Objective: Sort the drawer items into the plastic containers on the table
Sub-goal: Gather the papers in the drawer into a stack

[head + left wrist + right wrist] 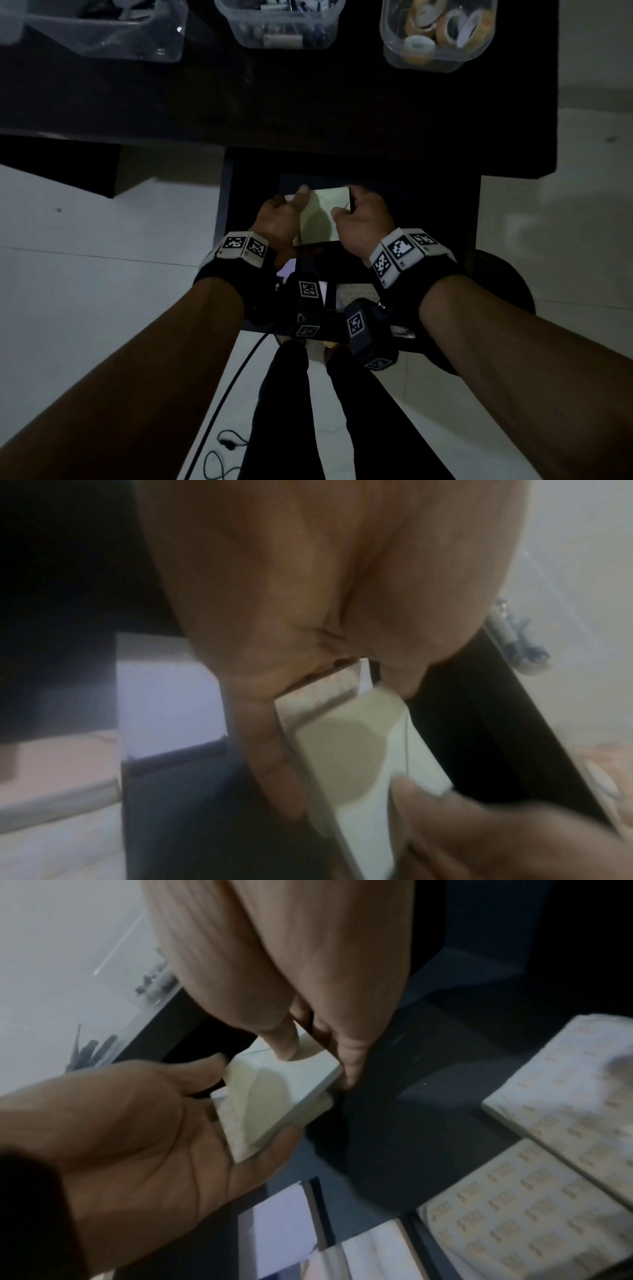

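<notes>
A pale yellow pad of paper (pixel 322 214) is held over the open dark drawer (pixel 442 212), just below the table's front edge. My left hand (pixel 291 212) grips its left side, thumb on top and fingers underneath. My right hand (pixel 346 209) pinches its right far corner between thumb (pixel 286 1045) and fingers. In the right wrist view the pad (pixel 274 1096) looks like two stacked blocks resting in the left palm (pixel 137 1123). In the left wrist view the pad (pixel 342 750) lies along the fingers.
Three clear plastic containers stand at the back of the dark table (pixel 342 102): one at the left (pixel 102 31), one with pens and small items (pixel 281 27), one with tape rolls (pixel 438 34). Printed label sheets (pixel 548 1137) and white cards (pixel 281 1231) lie in the drawer.
</notes>
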